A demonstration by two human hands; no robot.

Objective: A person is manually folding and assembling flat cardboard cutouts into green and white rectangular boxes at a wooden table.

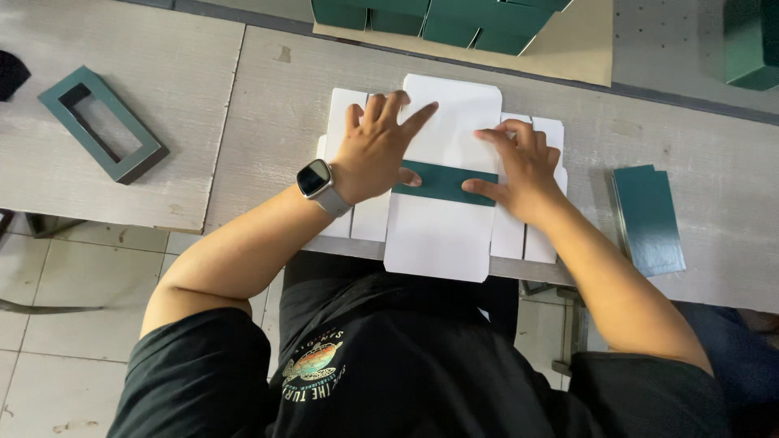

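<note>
Grey wooden table (649, 122) is carrying a flat white card blank (442, 235), hanging slightly over the near edge. Left hand (375, 150) is pressing flat on it, fingers spread, gripping nothing. Right hand (523, 166) is lying half-curled, thumb touching a green strip (445, 182) set across the blank's middle. Step judged: seating the strip. Next move calls for even pressure without skewing it. Green frame (101, 123) far left; green sheets (649, 217) right.

Flat white carton blank (442, 231) mid-table, green band across; green boxes (438, 20) at far edge; green window frame (101, 123) left; green flat stack (649, 217) right.
</note>
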